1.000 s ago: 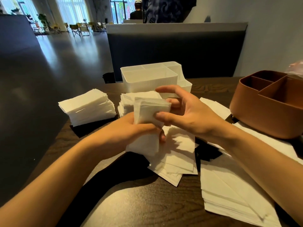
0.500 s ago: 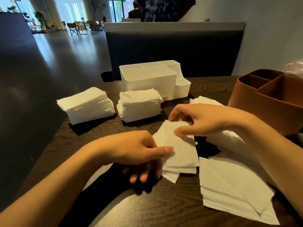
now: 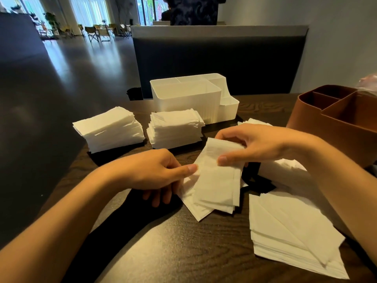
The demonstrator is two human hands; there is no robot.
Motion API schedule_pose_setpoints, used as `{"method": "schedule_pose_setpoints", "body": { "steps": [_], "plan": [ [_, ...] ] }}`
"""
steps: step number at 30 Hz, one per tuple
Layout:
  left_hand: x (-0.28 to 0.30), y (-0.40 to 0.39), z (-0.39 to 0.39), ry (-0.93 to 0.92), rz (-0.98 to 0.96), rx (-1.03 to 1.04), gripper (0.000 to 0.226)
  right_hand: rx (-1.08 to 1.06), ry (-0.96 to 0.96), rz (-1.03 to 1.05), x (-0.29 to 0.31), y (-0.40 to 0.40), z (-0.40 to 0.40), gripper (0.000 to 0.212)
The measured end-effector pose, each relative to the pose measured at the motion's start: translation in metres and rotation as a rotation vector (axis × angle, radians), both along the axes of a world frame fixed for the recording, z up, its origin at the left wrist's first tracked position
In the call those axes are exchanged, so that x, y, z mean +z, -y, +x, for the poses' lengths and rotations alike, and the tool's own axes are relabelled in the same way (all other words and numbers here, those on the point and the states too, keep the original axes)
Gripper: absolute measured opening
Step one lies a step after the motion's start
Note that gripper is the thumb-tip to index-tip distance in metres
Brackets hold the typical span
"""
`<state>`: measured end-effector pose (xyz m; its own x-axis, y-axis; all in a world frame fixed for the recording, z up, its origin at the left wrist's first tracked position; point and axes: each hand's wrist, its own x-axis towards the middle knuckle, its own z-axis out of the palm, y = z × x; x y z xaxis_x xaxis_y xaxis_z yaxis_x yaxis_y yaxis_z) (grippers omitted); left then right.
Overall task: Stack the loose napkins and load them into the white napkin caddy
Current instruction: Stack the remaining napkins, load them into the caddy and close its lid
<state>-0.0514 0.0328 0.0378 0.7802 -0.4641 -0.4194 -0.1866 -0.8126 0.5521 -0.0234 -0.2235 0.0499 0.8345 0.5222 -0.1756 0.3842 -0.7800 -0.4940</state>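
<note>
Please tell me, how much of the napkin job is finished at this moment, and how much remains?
Done: two squared stacks, the left stack and the middle stack, stand before the white caddy. In hand: the left hand and right hand pinch a small bundle. Left: the loose pile at right is unsorted, and the caddy looks empty.

Both bare forearms reach forward from the lower corners and the hands meet in the middle. The left hand (image 3: 152, 172) is palm down, thumb stretched to the right, fingers curled under. The right hand (image 3: 253, 145) pinches with thumb and bent fingers.
</note>
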Motion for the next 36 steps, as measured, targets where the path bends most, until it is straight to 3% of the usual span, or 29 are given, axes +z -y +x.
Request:
{"method": "schedule_pose_setpoints", "body": {
  "steps": [6, 11, 16, 23, 27, 29, 33, 36],
  "plan": [
    [-0.005, -0.01, 0.008, 0.106, -0.025, 0.02, 0.042, -0.118, 0.203, -0.113, -0.011, 0.006, 0.011, 0.04],
    [-0.015, -0.003, 0.01, 0.213, -0.112, 0.048, 0.026, -0.096, 0.083, -0.135, -0.005, 0.005, 0.007, 0.061],
    [-0.022, -0.001, 0.012, 0.307, -0.16, 0.066, 0.033, 0.028, 0.104, -0.253, -0.004, 0.005, 0.003, 0.086],
    [-0.017, 0.001, 0.011, 0.239, -0.274, 0.08, 0.021, 0.147, 0.048, -0.247, -0.009, -0.004, -0.002, 0.08],
    [-0.016, 0.003, 0.01, 0.256, -0.312, 0.067, 0.018, 0.163, 0.095, -0.215, -0.013, -0.007, 0.0, 0.099],
    [-0.015, 0.001, 0.01, 0.254, -0.332, 0.06, 0.016, 0.175, 0.103, -0.204, -0.016, -0.009, 0.0, 0.097],
    [-0.013, -0.005, 0.012, 0.21, -0.296, 0.068, 0.03, 0.166, 0.165, -0.18, -0.017, -0.011, 0.0, 0.081],
    [-0.012, -0.01, 0.013, 0.196, -0.169, 0.009, 0.065, 0.135, 0.161, -0.139, -0.014, -0.011, 0.0, 0.068]
  ]
}}
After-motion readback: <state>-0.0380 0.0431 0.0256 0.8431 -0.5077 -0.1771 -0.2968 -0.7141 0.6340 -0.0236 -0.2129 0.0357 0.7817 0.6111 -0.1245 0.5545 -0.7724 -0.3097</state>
